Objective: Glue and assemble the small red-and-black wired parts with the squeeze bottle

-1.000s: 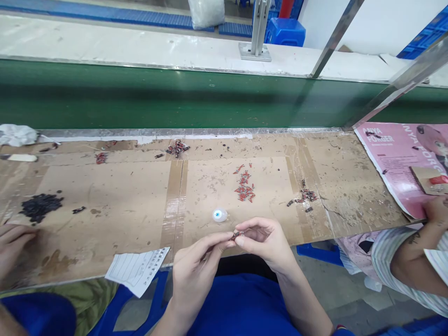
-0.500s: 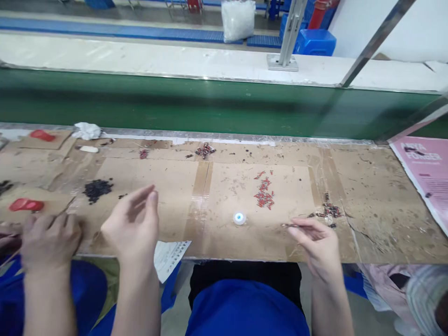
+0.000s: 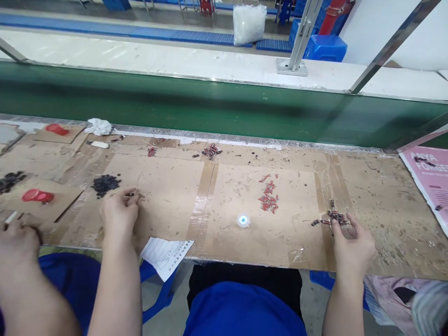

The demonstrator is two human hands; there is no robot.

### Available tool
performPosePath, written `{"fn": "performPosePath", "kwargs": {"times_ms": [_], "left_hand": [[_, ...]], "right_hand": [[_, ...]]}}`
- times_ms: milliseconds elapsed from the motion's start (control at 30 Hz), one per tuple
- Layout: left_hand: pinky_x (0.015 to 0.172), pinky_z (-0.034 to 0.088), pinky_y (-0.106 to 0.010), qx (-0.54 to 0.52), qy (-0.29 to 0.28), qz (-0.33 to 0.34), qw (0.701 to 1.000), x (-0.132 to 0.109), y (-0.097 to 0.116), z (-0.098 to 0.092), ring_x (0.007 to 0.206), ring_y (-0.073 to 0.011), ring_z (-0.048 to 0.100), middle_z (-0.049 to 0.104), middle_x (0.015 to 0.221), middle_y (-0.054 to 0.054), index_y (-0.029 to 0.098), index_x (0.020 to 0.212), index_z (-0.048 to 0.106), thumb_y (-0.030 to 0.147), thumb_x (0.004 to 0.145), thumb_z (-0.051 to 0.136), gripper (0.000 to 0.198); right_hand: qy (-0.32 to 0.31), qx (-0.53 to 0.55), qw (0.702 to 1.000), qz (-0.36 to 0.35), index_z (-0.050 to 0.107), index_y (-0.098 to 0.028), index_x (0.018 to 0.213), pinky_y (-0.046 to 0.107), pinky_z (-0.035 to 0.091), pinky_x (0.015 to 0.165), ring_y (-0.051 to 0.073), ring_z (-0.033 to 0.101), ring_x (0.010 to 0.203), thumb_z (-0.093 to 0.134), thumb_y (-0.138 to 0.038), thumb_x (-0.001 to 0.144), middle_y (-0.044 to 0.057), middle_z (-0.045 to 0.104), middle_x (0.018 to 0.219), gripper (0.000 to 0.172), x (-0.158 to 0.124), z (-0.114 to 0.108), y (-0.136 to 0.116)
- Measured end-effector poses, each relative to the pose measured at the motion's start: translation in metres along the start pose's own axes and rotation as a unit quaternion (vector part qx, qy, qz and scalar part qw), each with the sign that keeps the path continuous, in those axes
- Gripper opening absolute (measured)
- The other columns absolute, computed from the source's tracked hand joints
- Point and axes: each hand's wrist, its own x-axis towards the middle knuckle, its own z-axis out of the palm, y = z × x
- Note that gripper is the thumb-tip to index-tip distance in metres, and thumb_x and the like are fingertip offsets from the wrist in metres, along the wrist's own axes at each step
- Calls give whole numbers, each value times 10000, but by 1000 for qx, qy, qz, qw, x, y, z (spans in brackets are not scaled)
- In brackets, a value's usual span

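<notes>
My left hand (image 3: 119,212) rests on the cardboard beside a pile of small black parts (image 3: 105,185). Its fingers are curled together at a small dark part (image 3: 129,194) near the fingertips. At the right, my right hand (image 3: 355,245) reaches down to a small heap of dark and red pieces (image 3: 338,217), thumb and forefinger apart, fingertips touching the heap. Between the hands lie a cluster of thin red pieces (image 3: 269,201) and a small round white disc with a blue centre (image 3: 243,220).
A printed paper slip (image 3: 166,256) hangs over the table's front edge. Another person's hand (image 3: 19,238) is at far left, near a red object (image 3: 38,196) on cardboard. Behind the table runs a green belt (image 3: 210,102). More red-and-dark pieces (image 3: 211,150) lie at the back.
My left hand has come down beside the black pile. My right hand has moved right to the dark-and-red heap, and the thin piece it held no longer shows. The other person's hand has shifted left.
</notes>
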Motion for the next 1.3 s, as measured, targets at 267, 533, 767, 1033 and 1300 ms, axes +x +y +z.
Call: {"fn": "performPosePath", "kwargs": {"times_ms": [267, 533, 767, 1033, 1300], "left_hand": [[782, 484, -379, -18, -21, 44, 999, -7, 15, 4, 638, -210, 573, 569, 588, 13, 212, 646, 636, 295, 736, 592, 131], [727, 543, -322, -187, -136, 238, 943, -84, 82, 21, 754, -197, 659, 737, 833, -52, 219, 816, 728, 401, 836, 576, 238], [758, 577, -306, -296, -294, 267, 869, -152, 132, 33, 806, -182, 698, 746, 840, -56, 229, 849, 749, 279, 886, 566, 194], [741, 598, -269, -331, -332, 283, 837, -181, 136, 49, 790, -165, 731, 772, 866, -47, 216, 873, 734, 229, 904, 585, 153], [821, 605, -333, -252, -248, 335, 873, -176, 120, 51, 916, -191, 705, 766, 967, -45, 245, 1046, 724, 286, 896, 627, 183]], "right_hand": [[-228, 140, 922, -280, 673, -217, 1177, 483, 525, 944, 282, 639, 1055, 711, -371, 829, 128, 696, 1115, 382, -70, 28, -70], [-382, 171, 879, -228, 668, -230, 1128, 532, 486, 997, 318, 565, 1116, 774, -299, 762, 129, 677, 1131, 388, -116, 63, -105], [-397, 336, 853, 34, 563, -231, 921, 366, 539, 849, 225, 686, 937, 737, -400, 758, 87, 724, 1035, 293, -105, 41, -95], [-306, 485, 800, 177, 653, -203, 838, 279, 360, 475, 123, 429, 488, 774, -561, 614, -33, 532, 568, 439, -85, 24, -61], [-213, 606, 720, 264, 673, -210, 710, 198, 285, 422, 51, 314, 476, 820, -390, 589, -36, 522, 643, 261, -78, 30, -69]]}}
